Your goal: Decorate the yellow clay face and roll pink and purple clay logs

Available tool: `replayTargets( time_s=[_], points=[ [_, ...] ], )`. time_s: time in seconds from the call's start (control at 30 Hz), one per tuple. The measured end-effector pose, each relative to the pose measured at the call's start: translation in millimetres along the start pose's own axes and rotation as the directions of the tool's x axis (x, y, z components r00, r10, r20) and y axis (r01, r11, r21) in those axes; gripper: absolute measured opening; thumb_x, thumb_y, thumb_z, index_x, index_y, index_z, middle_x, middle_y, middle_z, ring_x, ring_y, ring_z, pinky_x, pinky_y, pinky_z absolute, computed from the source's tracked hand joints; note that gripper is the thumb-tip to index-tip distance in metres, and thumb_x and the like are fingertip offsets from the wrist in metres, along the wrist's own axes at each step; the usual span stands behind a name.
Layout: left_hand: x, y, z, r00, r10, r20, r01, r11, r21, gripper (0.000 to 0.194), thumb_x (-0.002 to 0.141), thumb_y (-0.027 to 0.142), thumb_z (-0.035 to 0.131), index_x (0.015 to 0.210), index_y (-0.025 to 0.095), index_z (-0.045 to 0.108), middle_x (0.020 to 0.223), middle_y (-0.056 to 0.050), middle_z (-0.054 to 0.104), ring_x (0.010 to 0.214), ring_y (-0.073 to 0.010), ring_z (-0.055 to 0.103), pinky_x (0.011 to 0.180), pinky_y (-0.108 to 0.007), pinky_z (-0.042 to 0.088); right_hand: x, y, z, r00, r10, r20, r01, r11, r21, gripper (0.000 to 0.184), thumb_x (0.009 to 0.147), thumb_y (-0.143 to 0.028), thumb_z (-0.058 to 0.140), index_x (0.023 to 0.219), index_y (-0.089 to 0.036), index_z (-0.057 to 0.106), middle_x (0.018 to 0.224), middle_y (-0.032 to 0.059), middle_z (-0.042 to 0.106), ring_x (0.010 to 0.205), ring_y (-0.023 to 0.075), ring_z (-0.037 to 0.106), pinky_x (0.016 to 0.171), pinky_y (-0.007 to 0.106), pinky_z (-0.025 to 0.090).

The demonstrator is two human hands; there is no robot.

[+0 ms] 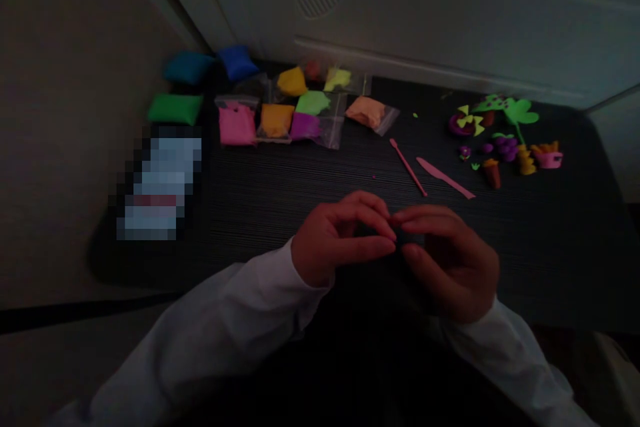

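Note:
Fingertips of my left hand (340, 237) and my right hand (453, 263) meet above the front of the dark table. Pinched between them is a small dark lump (407, 239), bluish-black and partly hidden by the fingers; its exact shape is lost in the dim light. Just beyond the hands lie a thin pink modelling tool (409, 168) and a pink plastic knife (445, 177). A tiny magenta bit (373, 177) rests on the table near the left fingers.
Bags of coloured modelling clay, such as a pink one (237, 124) and a peach one (367, 112), line the back. Small clay figures, including a green flower (521, 111) and a pink basket (549, 157), stand right. A blurred phone (163, 183) lies left.

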State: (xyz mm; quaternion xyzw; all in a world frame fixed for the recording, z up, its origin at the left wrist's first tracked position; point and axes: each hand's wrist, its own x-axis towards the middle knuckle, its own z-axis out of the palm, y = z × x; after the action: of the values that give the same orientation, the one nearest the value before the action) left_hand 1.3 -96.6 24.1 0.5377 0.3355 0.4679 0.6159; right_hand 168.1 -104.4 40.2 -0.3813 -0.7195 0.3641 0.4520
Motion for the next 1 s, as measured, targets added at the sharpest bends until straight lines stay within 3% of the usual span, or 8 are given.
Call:
replayTargets(
  time_s=[0.1, 0.23, 0.43, 0.6, 0.77, 0.87, 0.93, 1.0],
  points=[
    [-7.9, -1.1, 9.5, 0.998, -0.065, -0.019, 0.060, 0.979, -0.193, 0.013, 0.063, 0.029, 0.066, 0.065, 0.018, 0.059, 0.085, 0.000, 0.051, 0.086, -0.0119, 0.053, 0.085, -0.034, 0.043, -2.1, -8.7, -0.5, 0.998, -0.054, 0.038, 0.053, 0.998, 0.027, 0.031, 0.068, -0.008, 0.058, 0.095, -0.024, 0.056, 0.095, 0.0027, 0.060, 0.088, 0.0172, 0.057, 0.076, 0.035, 0.048],
    [-9.1, 1.4, 16.0, 0.990, -0.138, -0.014, 0.131, 0.962, -0.240, 0.017, 0.060, 0.030, 0.068, 0.061, 0.018, 0.058, 0.086, -0.001, 0.051, 0.085, -0.0125, 0.053, 0.083, -0.034, 0.044, -1.8, -13.1, -3.1, 0.994, -0.105, 0.029, 0.107, 0.993, -0.046, 0.030, 0.067, -0.007, 0.058, 0.093, -0.023, 0.057, 0.091, 0.0021, 0.061, 0.084, 0.0161, 0.058, 0.073, 0.034, 0.049],
    [-5.8, -1.1, 15.6, 0.997, -0.071, 0.032, 0.075, 0.990, -0.118, 0.021, 0.063, 0.035, 0.064, 0.064, 0.017, 0.055, 0.085, -0.001, 0.050, 0.085, -0.0124, 0.054, 0.079, -0.033, 0.046, -1.5, -12.7, -6.9, 0.992, -0.109, 0.059, 0.114, 0.989, -0.090, 0.031, 0.065, -0.007, 0.060, 0.092, -0.023, 0.058, 0.091, 0.0018, 0.061, 0.084, 0.0161, 0.058, 0.072, 0.033, 0.049],
    [-5.9, -7.4, 13.8, 1.000, -0.020, 0.000, 0.020, 0.994, -0.109, 0.012, 0.065, 0.027, 0.065, 0.068, 0.018, 0.058, 0.088, 0.000, 0.053, 0.086, -0.0110, 0.054, 0.080, -0.030, 0.045, -0.7, -14.9, -6.8, 0.995, -0.069, 0.072, 0.079, 0.988, -0.134, 0.029, 0.066, -0.005, 0.059, 0.090, -0.021, 0.059, 0.091, 0.0019, 0.062, 0.083, 0.0157, 0.058, 0.072, 0.032, 0.049],
    [-5.1, -3.8, 7.3, 1.000, 0.006, -0.013, -0.004, 0.990, 0.140, 0.016, 0.067, 0.032, 0.062, 0.075, 0.019, 0.061, 0.092, -0.003, 0.055, 0.086, -0.0122, 0.055, 0.077, -0.030, 0.046, 5.9, -12.9, -8.0, 0.996, 0.033, 0.083, -0.020, 0.987, -0.157, 0.019, 0.070, -0.011, 0.058, 0.085, -0.023, 0.059, 0.089, 0.0008, 0.062, 0.083, 0.0149, 0.058, 0.072, 0.031, 0.048],
    [-4.5, -0.4, -5.5, 0.993, 0.110, -0.046, -0.073, 0.864, 0.499, 0.016, 0.069, 0.031, 0.061, 0.080, 0.021, 0.063, 0.090, -0.002, 0.057, 0.087, -0.0121, 0.054, 0.080, -0.030, 0.044, 15.2, 0.1, -15.2, 0.983, 0.111, 0.148, -0.078, 0.975, -0.210, 0.011, 0.072, -0.016, 0.057, 0.081, -0.022, 0.059, 0.092, 0.0017, 0.062, 0.086, 0.0153, 0.058, 0.077, 0.032, 0.047],
    [-4.5, -2.8, -15.7, 0.977, 0.211, -0.040, -0.116, 0.677, 0.727, 0.019, 0.069, 0.034, 0.059, 0.083, 0.022, 0.063, 0.091, -0.002, 0.059, 0.089, -0.0136, 0.052, 0.084, -0.033, 0.040, 21.5, 13.4, -21.1, 0.963, 0.132, 0.237, -0.061, 0.957, -0.283, 0.009, 0.072, -0.019, 0.057, 0.080, -0.022, 0.060, 0.097, 0.0026, 0.060, 0.090, 0.0160, 0.056, 0.081, 0.035, 0.045],
    [-4.6, -8.7, -23.7, 0.970, 0.245, 0.012, -0.139, 0.506, 0.851, 0.027, 0.069, 0.039, 0.058, 0.089, 0.022, 0.062, 0.097, -0.003, 0.059, 0.095, -0.0164, 0.049, 0.088, -0.037, 0.036, 26.2, 26.6, -24.9, 0.933, 0.139, 0.332, -0.011, 0.933, -0.359, 0.009, 0.072, -0.021, 0.058, 0.080, -0.022, 0.061, 0.099, 0.0033, 0.059, 0.093, 0.0167, 0.055, 0.084, 0.036, 0.043]
  ],
)
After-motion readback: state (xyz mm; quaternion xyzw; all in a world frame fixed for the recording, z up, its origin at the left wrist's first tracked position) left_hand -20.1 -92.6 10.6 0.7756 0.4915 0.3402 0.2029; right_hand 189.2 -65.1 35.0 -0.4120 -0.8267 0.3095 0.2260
